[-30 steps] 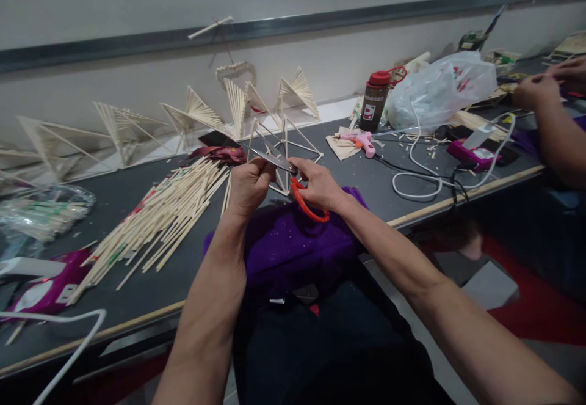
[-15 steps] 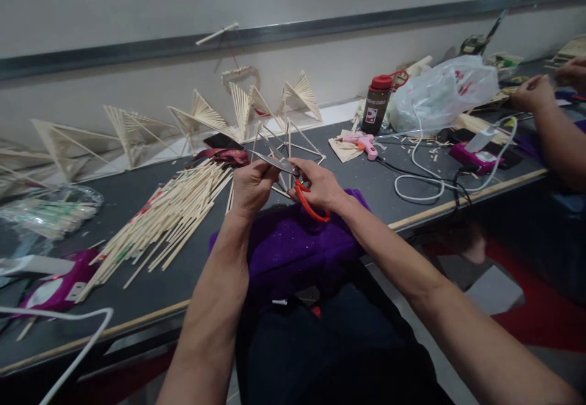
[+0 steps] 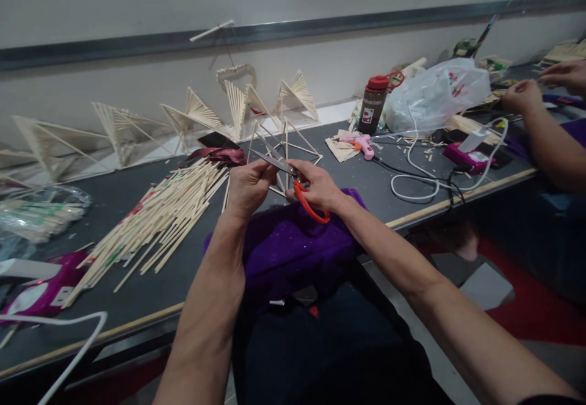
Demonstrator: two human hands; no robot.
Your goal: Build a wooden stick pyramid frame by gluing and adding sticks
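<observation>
My right hand (image 3: 319, 186) grips a pair of scissors (image 3: 301, 195) by its orange-red handles, the metal blades pointing left and away from me. My left hand (image 3: 247, 190) is closed, thumb against fingers, right beside the blades; whatever it pinches is hidden. Just behind both hands stands an open frame of thin wooden sticks (image 3: 304, 139). Beneath them a purple cloth (image 3: 293, 246) lies across the table edge and my lap. Left of my left hand, a loose pile of wooden sticks (image 3: 165, 215) is spread on the dark table.
Fan-shaped stick models (image 3: 201, 112) line the wall. To the right are a pink glue gun (image 3: 364, 144), a red-capped bottle (image 3: 373, 105), a plastic bag (image 3: 439, 96), and a magenta power strip (image 3: 469, 157) with cables. Another person's hands (image 3: 524, 96) work at far right.
The view has shifted slightly, moving the table and its things a little left. Both hands and the scissors keep almost the same pose.
</observation>
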